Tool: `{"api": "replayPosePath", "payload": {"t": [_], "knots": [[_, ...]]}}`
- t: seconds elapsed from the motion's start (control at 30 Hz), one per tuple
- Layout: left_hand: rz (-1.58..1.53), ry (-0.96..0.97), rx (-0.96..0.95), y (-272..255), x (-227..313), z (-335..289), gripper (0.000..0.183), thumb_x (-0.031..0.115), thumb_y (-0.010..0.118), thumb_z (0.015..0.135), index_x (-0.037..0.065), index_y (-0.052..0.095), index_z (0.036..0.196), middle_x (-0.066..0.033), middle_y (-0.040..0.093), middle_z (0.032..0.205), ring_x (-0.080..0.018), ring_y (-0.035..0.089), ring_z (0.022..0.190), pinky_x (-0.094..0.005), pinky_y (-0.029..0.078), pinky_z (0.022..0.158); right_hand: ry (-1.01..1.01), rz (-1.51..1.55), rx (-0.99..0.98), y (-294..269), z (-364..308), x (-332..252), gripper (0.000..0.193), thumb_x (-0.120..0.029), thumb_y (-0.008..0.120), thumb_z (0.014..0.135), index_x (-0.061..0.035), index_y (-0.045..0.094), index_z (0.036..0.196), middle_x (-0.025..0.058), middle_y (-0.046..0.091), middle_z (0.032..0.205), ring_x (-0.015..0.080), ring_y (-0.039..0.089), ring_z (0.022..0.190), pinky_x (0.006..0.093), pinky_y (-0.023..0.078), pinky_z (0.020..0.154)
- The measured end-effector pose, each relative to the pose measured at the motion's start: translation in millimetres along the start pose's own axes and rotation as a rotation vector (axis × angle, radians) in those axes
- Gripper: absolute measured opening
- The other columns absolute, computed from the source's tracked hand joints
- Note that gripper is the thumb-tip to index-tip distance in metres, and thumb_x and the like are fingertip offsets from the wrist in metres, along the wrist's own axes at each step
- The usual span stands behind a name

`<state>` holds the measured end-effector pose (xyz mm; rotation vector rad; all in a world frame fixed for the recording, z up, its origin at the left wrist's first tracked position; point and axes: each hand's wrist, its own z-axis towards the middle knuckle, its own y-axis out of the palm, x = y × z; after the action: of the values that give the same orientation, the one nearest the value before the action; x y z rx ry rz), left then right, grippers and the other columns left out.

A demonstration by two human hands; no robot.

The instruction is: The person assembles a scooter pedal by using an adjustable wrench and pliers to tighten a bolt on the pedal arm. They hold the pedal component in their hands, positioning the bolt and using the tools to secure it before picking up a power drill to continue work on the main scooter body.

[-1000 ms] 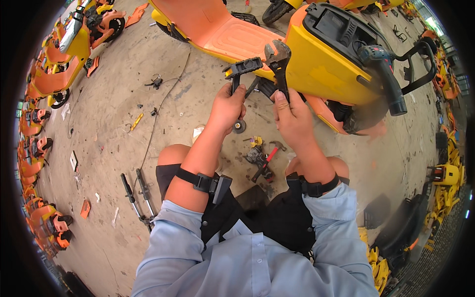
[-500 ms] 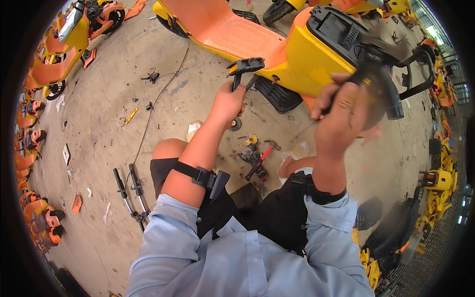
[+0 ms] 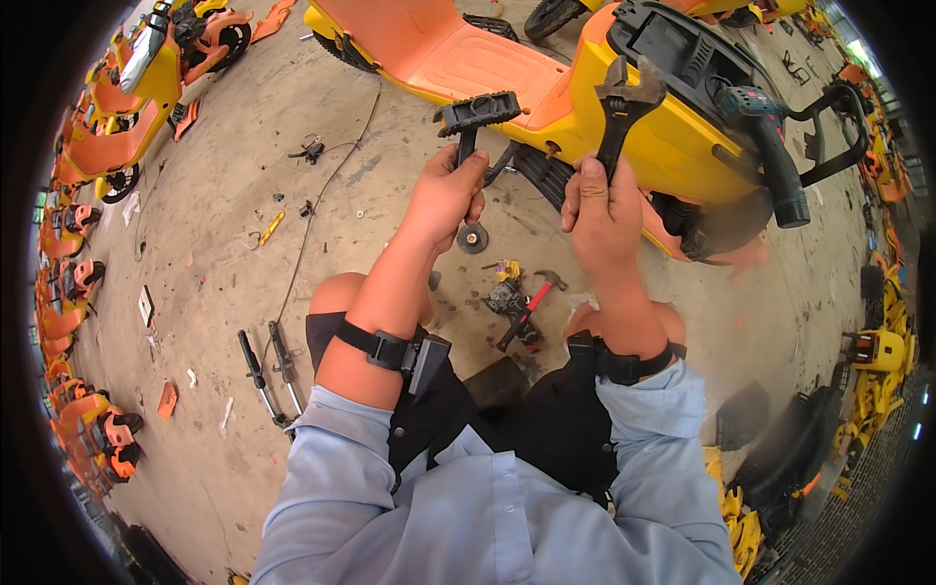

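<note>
My left hand (image 3: pixel 447 203) grips the crank arm of a black bike pedal (image 3: pixel 478 113), holding it up with the flat tread on top. My right hand (image 3: pixel 604 216) is closed around the handle of an adjustable wrench (image 3: pixel 617 112), its dark jaws pointing up. The wrench stands apart from the pedal, to its right. Just beyond both hands lies a yellow and orange electric scooter (image 3: pixel 487 73) on its side. A cordless drill (image 3: pixel 775 151) rests by the scooter's black front part.
Between my feet lie a red-handled claw hammer (image 3: pixel 529 310), a dark power tool (image 3: pixel 507 297) and a round disc (image 3: pixel 473 239). Long-handled cutters (image 3: pixel 263 375) are at my left. A cable (image 3: pixel 314 195) crosses the concrete floor. More scooters (image 3: pixel 117 146) and yellow parts (image 3: pixel 873 361) line both sides.
My right hand has moved left and inward, bringing the wrench, blurred before, upright near the pedal. My left hand has barely moved and has turned the pedal slightly.
</note>
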<state>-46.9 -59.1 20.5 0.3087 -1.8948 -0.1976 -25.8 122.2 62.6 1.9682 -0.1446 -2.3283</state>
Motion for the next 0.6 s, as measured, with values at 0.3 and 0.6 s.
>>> {"api": "replayPosePath", "payload": {"t": [0.3, 0.6], "knots": [[-0.012, -0.022, -0.077, -1, -2, -11, 0.024, 0.026, 0.061, 0.098, 0.006, 0.050, 0.092, 0.0012, 0.044, 0.062, -0.0101, 0.042, 0.042, -0.0259, 0.032, 0.041, 0.036, -0.148, 0.000, -6, -2, 20, 0.023, -0.024, 0.052, 0.104, -0.0032, 0.057, 0.096, -0.0035, 0.047, 0.063, 0.0043, 0.041, 0.054, 0.0228, 0.035, 0.050], [0.059, 0.068, -0.046, -1, -1, -13, 0.022, 0.024, 0.062, 0.098, 0.005, 0.051, 0.095, 0.0008, 0.044, 0.060, -0.0105, 0.042, 0.041, -0.0257, 0.033, 0.040, 0.083, -0.096, -0.136, 4, -15, 2, 0.029, -0.028, 0.050, 0.105, -0.0012, 0.060, 0.098, -0.0010, 0.052, 0.061, 0.0056, 0.047, 0.054, 0.0235, 0.038, 0.050]]}}
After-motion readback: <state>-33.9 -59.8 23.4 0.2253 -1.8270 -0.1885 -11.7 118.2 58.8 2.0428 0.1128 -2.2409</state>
